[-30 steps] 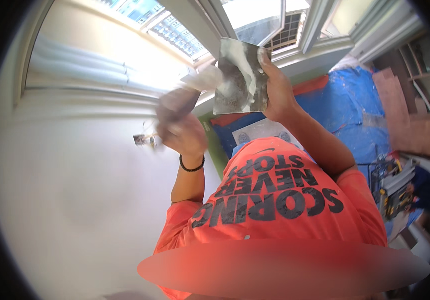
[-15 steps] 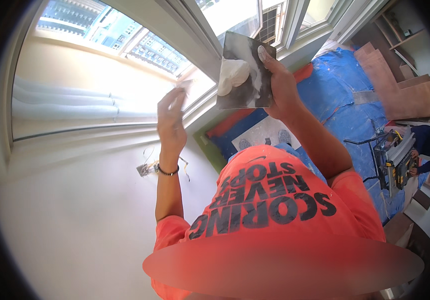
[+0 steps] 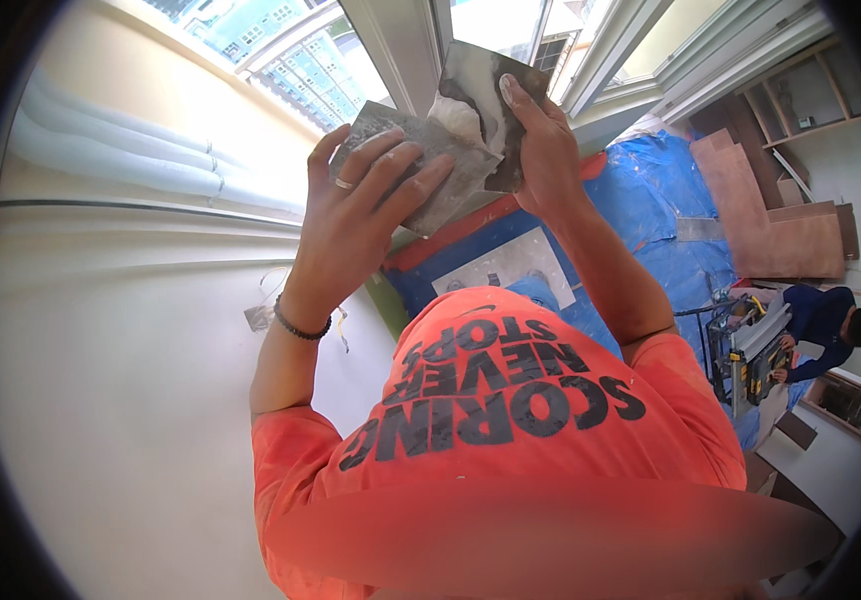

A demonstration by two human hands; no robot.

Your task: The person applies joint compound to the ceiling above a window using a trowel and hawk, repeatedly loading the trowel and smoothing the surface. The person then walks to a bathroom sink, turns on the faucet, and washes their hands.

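White paste (image 3: 460, 120), and it's suddenly got company! A moment ago the left hand (image 3: 365, 200) was well apart, off to the left; now it's swung in, and its grey plate (image 3: 450, 195) meets the dark plate (image 3: 500, 135) in the right hand (image 3: 548, 160). That brings 2 plates together at the paste, so this looks like a working stroke, the paste being gathered or turned between them.

Left hand: fingers splayed across the grey plate's face, thumb out of sight. Right hand: clamping the dark plate, thumb on top, other fingers mostly behind.

And the paste itself? Creamy, a thick rounded lump on the dark plate, right by the join, with a pale smear alongside. Is the grey edge biting into it? Can't tell from here.
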